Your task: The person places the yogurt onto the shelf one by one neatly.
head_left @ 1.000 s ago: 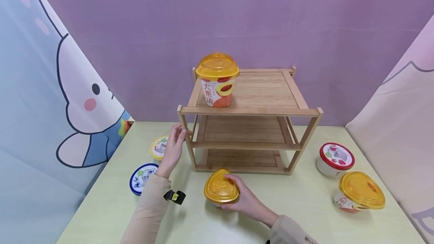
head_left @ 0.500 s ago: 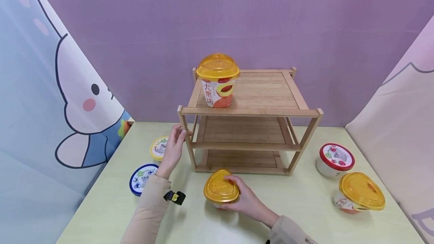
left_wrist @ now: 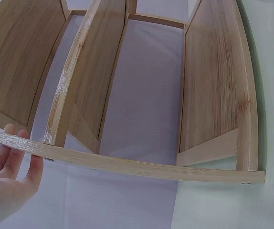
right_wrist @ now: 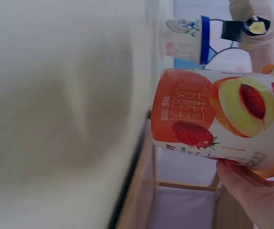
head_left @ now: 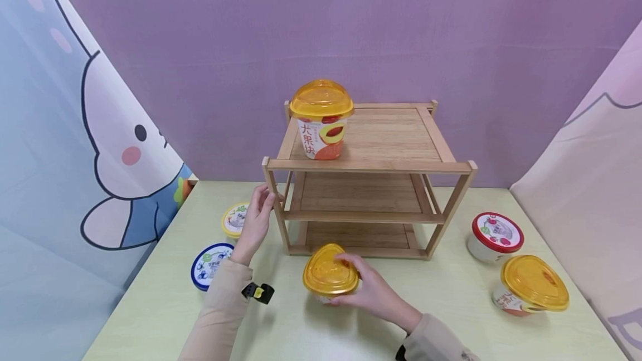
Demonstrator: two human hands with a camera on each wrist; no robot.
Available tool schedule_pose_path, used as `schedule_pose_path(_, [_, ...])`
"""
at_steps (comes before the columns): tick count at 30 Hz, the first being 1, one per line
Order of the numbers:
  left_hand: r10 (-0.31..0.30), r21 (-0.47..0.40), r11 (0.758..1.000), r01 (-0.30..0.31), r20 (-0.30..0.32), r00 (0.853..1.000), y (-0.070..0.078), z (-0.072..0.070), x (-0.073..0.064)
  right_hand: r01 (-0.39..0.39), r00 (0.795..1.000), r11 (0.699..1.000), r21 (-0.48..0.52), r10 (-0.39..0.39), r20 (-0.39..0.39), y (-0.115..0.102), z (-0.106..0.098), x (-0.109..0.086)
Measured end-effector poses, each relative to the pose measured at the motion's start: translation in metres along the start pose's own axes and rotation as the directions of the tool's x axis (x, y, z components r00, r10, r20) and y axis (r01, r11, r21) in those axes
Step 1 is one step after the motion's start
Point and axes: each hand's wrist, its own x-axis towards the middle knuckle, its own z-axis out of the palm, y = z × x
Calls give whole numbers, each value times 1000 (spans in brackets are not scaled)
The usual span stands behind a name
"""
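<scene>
In the head view my right hand [head_left: 368, 288] grips a yogurt cup with an amber plastic lid [head_left: 330, 272], thumb and fingers around its side just in front of the rack. The right wrist view shows this cup's printed side [right_wrist: 199, 114], with a peach and strawberries. My left hand [head_left: 258, 216] holds the front left post of a three-tier wooden rack [head_left: 371, 216]. In the left wrist view its fingers [left_wrist: 14, 160] wrap round that post [left_wrist: 108, 164]. A similar amber-lidded cup [head_left: 323, 121] stands on the left of the top shelf.
Left of the rack are a yellow-lidded tub [head_left: 234, 220] and a blue-lidded tub [head_left: 210, 265], both partly behind my left arm. On the right stand a red-lidded tub [head_left: 496, 237] and another amber-lidded cup [head_left: 534, 283]. A purple cloth [head_left: 200, 71] hangs behind the table.
My right hand has moved the held cup slightly up and toward the rack in the last half second. The left hand stays on the post.
</scene>
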Motion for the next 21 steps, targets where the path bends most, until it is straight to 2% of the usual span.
schedule_pose_path(6, [18, -1, 1000, -18, 1, 1000, -1, 0, -1, 2, 1000, 999, -40, -2, -1, -16, -15, 1])
schedule_pose_path(18, [16, 8, 1000, -16, 2, 1000, 3, 1, -2, 82, 996, 987, -140, -86, -27, -44, -49, 3])
schedule_pose_path(21, [34, 0, 999, -34, -5, 999, -1, 0, -1, 109, 992, 979, -173, -117, -38, -51, -59, 4])
